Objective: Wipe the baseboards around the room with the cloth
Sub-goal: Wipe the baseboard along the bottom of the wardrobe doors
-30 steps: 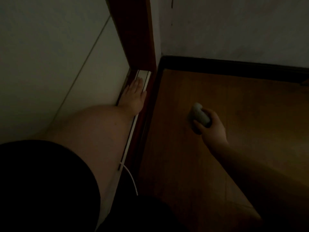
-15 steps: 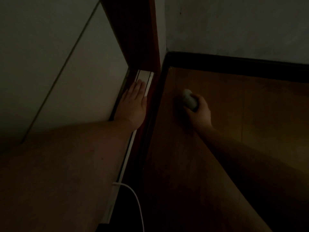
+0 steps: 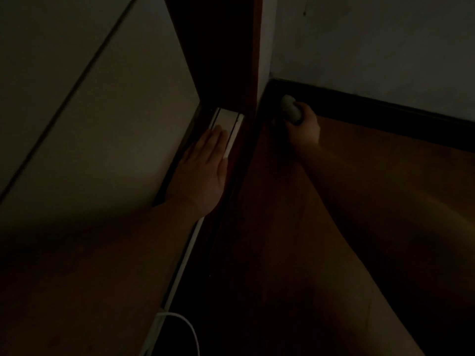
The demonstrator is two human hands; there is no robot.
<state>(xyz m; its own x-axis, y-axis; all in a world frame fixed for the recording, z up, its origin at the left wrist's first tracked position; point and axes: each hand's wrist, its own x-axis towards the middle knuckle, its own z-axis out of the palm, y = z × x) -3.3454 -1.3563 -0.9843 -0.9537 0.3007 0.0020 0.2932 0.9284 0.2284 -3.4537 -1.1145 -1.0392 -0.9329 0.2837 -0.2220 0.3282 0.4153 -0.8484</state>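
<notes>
Wooden floor (image 3: 321,201) spreads out from the dark baseboard (image 3: 385,111), which runs along the foot of the pale wall (image 3: 385,47) into the corner. Left of that baseboard's corner end, the left hand (image 3: 203,170) lies flat with straight fingers on the pale door track (image 3: 227,116). The right hand (image 3: 304,129) grips the balled cloth (image 3: 290,109), touching the baseboard near the corner. The hands are well apart.
</notes>
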